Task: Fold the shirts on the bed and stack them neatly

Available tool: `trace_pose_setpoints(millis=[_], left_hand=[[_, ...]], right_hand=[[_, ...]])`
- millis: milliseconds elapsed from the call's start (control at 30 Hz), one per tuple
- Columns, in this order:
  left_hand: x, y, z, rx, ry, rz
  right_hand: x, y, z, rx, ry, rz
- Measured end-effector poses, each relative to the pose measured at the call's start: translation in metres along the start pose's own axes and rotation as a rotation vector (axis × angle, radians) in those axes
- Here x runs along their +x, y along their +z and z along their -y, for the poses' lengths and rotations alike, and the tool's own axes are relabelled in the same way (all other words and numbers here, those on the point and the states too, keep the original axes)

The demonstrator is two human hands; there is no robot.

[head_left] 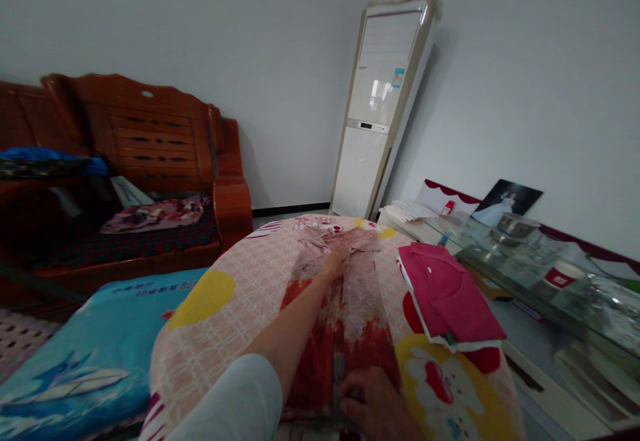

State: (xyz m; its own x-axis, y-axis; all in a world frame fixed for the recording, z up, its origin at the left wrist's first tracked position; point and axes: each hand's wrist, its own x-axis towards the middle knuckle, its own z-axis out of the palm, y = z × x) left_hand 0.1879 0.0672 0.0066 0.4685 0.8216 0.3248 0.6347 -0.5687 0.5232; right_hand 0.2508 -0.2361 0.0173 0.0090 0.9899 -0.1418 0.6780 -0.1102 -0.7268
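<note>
A short-sleeved garment (363,294), pale pink at the top and rust red lower down, lies spread out on a round table with its collar end away from me. It looks like a dress or long shirt, with a strip down the middle of its front. My left hand (337,261) reaches across it and rests flat near the collar, fingers stretched out. Near the lower end, my right hand (373,398) is slightly blurred; its fingers curl in at the middle strip, and what they pinch, if anything, is hidden.
The table wears a patterned cloth (215,348). Folded pink clothing (450,291) lies at its right edge, by a glass-topped cabinet (530,281) bearing a metal bowl (517,224) and a paper cup (560,278). A wooden sofa (150,134) and a blue printed bag (85,368) are on the left.
</note>
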Motion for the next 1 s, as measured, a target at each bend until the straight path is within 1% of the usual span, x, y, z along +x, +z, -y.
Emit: trace_pose_setpoints(millis=[100, 133, 200, 233, 300, 400, 500, 600, 667, 733, 833, 900, 1000], left_hand=[[-0.021, -0.022, 0.011, 0.001, -0.018, -0.042], [-0.031, -0.028, 0.015, 0.005, -0.024, -0.050], [-0.056, -0.040, 0.021, 0.025, -0.028, -0.050], [-0.070, -0.044, 0.023, 0.040, -0.027, -0.044], [-0.097, -0.048, 0.026, 0.065, -0.021, -0.025], [-0.129, -0.051, 0.030, 0.150, -0.017, 0.020], [-0.145, -0.052, 0.033, 0.253, 0.002, 0.055], [-0.150, -0.054, 0.035, 0.280, 0.017, 0.067], [-0.152, -0.056, 0.035, 0.279, 0.014, 0.067], [-0.154, -0.056, 0.034, 0.272, 0.005, 0.063], [-0.156, -0.057, 0.033, 0.266, -0.002, 0.055], [-0.156, -0.058, 0.032, 0.260, -0.006, 0.055], [-0.156, -0.060, 0.031, 0.248, -0.007, 0.046]], right_hand=[[0.008, -0.014, -0.004, 0.262, 0.036, 0.063], [0.012, -0.020, -0.006, 0.319, 0.032, 0.016], [0.021, -0.029, -0.012, 0.357, -0.014, -0.141], [0.024, -0.032, -0.015, 0.373, -0.004, -0.203], [0.031, -0.032, -0.023, 0.398, 0.032, -0.250], [0.038, -0.021, -0.033, 0.368, 0.040, -0.227], [0.040, -0.012, -0.036, 0.267, 0.014, -0.248], [0.031, -0.011, -0.027, 0.125, -0.015, -0.267], [0.020, -0.010, -0.017, -0.054, -0.063, -0.240], [0.007, -0.004, -0.010, -0.273, -0.109, -0.223], [-0.005, 0.010, -0.005, -0.539, -0.176, -0.286], [-0.007, 0.019, -0.005, -0.658, -0.194, -0.318], [-0.005, 0.026, -0.002, -0.757, -0.162, -0.322]])
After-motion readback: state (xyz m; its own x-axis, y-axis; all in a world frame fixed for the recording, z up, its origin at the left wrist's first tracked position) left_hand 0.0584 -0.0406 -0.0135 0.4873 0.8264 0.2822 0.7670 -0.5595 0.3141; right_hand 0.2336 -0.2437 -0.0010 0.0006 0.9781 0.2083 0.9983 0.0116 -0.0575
